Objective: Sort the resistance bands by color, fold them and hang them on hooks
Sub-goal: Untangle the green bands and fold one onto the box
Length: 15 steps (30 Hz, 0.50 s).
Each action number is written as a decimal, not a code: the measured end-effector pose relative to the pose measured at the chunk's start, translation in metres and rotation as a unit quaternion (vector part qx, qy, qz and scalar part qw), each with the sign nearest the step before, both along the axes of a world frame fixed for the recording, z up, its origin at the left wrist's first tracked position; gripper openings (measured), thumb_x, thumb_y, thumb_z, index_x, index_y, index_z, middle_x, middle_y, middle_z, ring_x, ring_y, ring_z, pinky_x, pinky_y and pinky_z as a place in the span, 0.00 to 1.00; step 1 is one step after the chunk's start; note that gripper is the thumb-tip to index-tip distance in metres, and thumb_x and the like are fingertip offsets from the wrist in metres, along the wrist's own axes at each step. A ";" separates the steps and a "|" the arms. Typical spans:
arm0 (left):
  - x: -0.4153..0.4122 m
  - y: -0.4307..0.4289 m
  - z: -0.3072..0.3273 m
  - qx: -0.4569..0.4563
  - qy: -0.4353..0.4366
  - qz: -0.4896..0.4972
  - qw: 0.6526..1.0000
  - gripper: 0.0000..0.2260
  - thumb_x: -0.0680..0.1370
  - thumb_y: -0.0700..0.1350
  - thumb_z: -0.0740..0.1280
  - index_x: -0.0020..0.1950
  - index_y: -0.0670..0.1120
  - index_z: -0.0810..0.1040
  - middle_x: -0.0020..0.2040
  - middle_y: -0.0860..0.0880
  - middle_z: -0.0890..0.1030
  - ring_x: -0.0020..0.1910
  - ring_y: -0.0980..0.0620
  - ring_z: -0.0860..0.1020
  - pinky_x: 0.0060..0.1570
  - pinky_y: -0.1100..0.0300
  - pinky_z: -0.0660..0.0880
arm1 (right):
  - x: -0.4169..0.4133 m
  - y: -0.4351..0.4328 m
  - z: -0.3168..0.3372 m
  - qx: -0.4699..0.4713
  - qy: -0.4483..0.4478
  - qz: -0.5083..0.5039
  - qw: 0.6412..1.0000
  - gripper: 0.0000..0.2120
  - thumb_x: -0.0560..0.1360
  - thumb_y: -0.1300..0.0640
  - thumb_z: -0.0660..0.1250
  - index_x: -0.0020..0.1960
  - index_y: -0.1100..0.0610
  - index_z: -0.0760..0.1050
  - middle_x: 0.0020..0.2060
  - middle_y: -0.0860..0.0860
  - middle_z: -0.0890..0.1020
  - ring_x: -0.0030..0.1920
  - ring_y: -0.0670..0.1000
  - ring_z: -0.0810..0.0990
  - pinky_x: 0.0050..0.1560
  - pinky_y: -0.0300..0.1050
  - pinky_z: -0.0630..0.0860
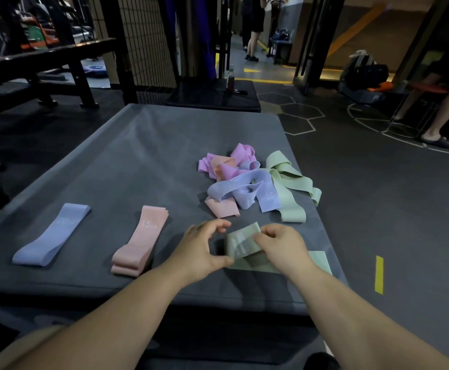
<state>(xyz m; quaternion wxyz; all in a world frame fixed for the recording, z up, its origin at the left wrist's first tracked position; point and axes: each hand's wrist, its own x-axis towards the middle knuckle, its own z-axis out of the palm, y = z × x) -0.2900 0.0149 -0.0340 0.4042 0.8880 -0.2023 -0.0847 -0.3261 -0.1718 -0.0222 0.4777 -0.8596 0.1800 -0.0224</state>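
Green, matte stretch fabric makes up the green band, a wide flat loop with blurred pale print, doubled over between both hands. The right hand pinches its right edge with curled fingers. The left hand sets its thumb tip against the near-left corner, its other fingers arched and spread, just clear of the cloth. Just beyond the fingertips lies a heap of loose bands, soft lilac, pink, peach and green ribbons crumpled together. Left of the left fingers lies a peach band, folded flat in layers and marked 15. Further left lies a lilac-blue band, marked 20. All rest on a smooth grey padded mat.
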 end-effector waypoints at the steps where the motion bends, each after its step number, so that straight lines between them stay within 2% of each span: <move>1: 0.000 -0.001 -0.001 0.017 -0.012 -0.019 1.000 0.33 0.66 0.49 0.79 0.67 0.62 0.68 0.58 0.65 0.71 0.61 0.60 0.66 0.65 0.62 0.64 | 0.000 -0.004 0.001 0.009 0.001 -0.005 1.000 0.08 0.73 0.58 0.67 0.40 0.63 0.78 0.29 0.50 0.75 0.32 0.49 0.71 0.37 0.44 0.70; 4: -0.001 -0.008 -0.003 0.062 -0.025 -0.056 0.996 0.41 0.64 0.55 0.79 0.73 0.60 0.63 0.61 0.64 0.71 0.68 0.59 0.63 0.70 0.57 0.59 | -0.002 -0.013 0.003 0.046 0.007 -0.011 0.999 0.05 0.73 0.59 0.68 0.40 0.57 0.80 0.32 0.47 0.81 0.33 0.46 0.78 0.36 0.39 0.73; 7: -0.001 -0.017 -0.004 0.081 -0.063 -0.052 0.993 0.38 0.67 0.54 0.77 0.73 0.58 0.62 0.61 0.62 0.72 0.68 0.57 0.65 0.67 0.59 0.59 | -0.005 -0.020 0.008 0.095 -0.002 -0.013 0.995 0.05 0.74 0.62 0.67 0.42 0.56 0.81 0.34 0.47 0.82 0.29 0.42 0.78 0.28 0.30 0.69; 10: 0.001 -0.020 -0.005 0.048 -0.053 -0.053 0.996 0.34 0.68 0.50 0.76 0.70 0.56 0.65 0.55 0.63 0.70 0.63 0.56 0.71 0.65 0.59 0.64 | -0.008 -0.026 0.013 0.126 0.000 -0.018 0.992 0.06 0.74 0.63 0.66 0.40 0.56 0.80 0.32 0.47 0.81 0.27 0.41 0.77 0.29 0.34 0.68; 12: 0.002 -0.020 -0.003 0.011 -0.038 -0.060 0.997 0.29 0.68 0.47 0.76 0.65 0.58 0.67 0.54 0.64 0.70 0.60 0.57 0.72 0.62 0.61 0.67 | -0.008 -0.030 0.017 0.141 0.002 -0.016 0.990 0.07 0.74 0.63 0.66 0.39 0.56 0.79 0.31 0.47 0.79 0.27 0.43 0.76 0.31 0.38 0.67; 15: 0.006 -0.015 0.001 -0.037 -0.032 -0.065 0.997 0.26 0.67 0.43 0.75 0.55 0.63 0.65 0.54 0.65 0.71 0.56 0.63 0.73 0.57 0.65 0.70 | -0.006 -0.032 0.023 0.171 -0.003 -0.021 0.985 0.08 0.74 0.64 0.67 0.37 0.56 0.76 0.29 0.46 0.77 0.29 0.47 0.76 0.32 0.39 0.65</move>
